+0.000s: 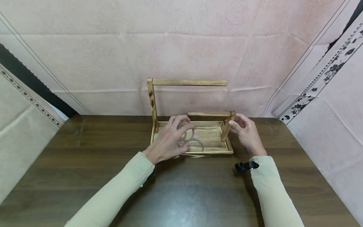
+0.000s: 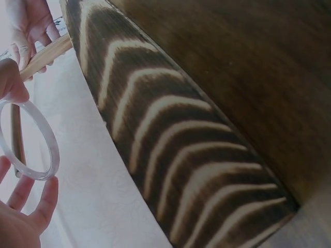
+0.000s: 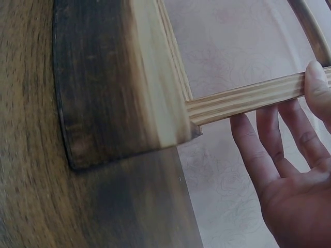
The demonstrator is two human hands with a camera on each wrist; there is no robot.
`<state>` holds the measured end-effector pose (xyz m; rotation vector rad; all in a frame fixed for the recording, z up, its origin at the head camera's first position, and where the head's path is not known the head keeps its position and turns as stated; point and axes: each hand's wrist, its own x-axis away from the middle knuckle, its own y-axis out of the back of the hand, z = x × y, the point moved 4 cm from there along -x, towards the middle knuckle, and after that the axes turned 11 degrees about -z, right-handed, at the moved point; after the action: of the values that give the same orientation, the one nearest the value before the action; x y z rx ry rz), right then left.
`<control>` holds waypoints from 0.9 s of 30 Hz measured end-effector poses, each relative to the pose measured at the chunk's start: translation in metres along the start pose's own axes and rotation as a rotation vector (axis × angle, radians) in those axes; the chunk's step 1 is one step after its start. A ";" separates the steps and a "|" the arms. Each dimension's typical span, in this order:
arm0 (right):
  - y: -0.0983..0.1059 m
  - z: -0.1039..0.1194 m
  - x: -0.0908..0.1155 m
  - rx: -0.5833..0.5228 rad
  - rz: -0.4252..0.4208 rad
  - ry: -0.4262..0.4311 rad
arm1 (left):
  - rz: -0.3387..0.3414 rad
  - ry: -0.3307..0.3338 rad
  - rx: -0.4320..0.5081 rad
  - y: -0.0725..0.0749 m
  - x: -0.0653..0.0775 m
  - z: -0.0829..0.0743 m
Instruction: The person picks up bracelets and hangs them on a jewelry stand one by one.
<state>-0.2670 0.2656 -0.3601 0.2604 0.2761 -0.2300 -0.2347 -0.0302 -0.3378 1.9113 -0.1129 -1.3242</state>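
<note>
A wooden jewellery stand (image 1: 210, 152) with a shallow tray stands on the table. My left hand (image 1: 170, 138) is over the left part of the tray. It pinches a pale translucent bangle (image 2: 50, 140) between thumb and fingers. Another pale arc, perhaps a second bangle (image 1: 202, 144), shows just right of the fingers; whether it is held or lies in the tray I cannot tell. At the right end, my right hand (image 1: 246, 130) grips the short wooden post (image 1: 227, 127) of the stand, thumb on one side and fingers on the other.
The taller post (image 1: 153, 105) on the left bears a long upper bar (image 1: 190, 82). A lower bar (image 1: 208, 114) runs leftward from the short post. Brown wooden table (image 1: 93, 170) surrounds the stand, and a pale patterned cloth (image 1: 181, 56) hangs behind it.
</note>
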 end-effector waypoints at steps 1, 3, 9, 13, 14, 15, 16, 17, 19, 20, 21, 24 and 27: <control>0.000 0.000 0.000 0.000 0.000 0.000 | -0.004 -0.001 0.000 0.000 0.000 0.000; 0.000 0.000 0.000 -0.002 0.000 0.000 | -0.009 -0.003 -0.002 0.001 0.000 0.001; -0.001 0.000 0.000 0.000 0.002 0.000 | -0.029 0.010 -0.009 0.001 -0.001 0.003; 0.000 0.000 0.000 0.005 0.002 0.003 | -0.049 0.022 0.003 0.001 -0.004 0.003; 0.000 -0.001 0.000 0.005 0.001 0.003 | -0.054 0.023 0.007 0.001 -0.004 0.002; 0.000 0.000 0.000 0.004 0.001 0.005 | -0.058 0.025 0.011 0.001 -0.005 0.002; 0.000 0.000 0.000 0.003 0.002 0.006 | -0.062 0.026 0.015 0.001 -0.005 0.002; 0.000 0.000 0.000 -0.001 0.002 0.006 | -0.065 0.027 0.017 0.000 -0.006 0.002; 0.000 -0.001 0.000 -0.010 0.002 0.005 | -0.067 0.033 0.019 0.000 -0.007 0.001; -0.001 -0.001 0.000 -0.015 0.002 0.004 | -0.068 0.037 0.021 -0.001 -0.007 0.001; -0.001 -0.001 0.000 -0.018 0.002 0.004 | -0.068 0.042 0.020 -0.001 -0.007 0.001; -0.001 -0.002 0.000 -0.025 -0.002 0.005 | -0.071 0.056 0.014 -0.001 -0.009 0.002; 0.000 -0.002 -0.001 -0.023 -0.002 0.011 | -0.085 0.065 0.006 -0.002 -0.011 0.002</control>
<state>-0.2682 0.2659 -0.3619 0.2386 0.2898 -0.2276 -0.2418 -0.0249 -0.3308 1.9812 -0.0038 -1.3172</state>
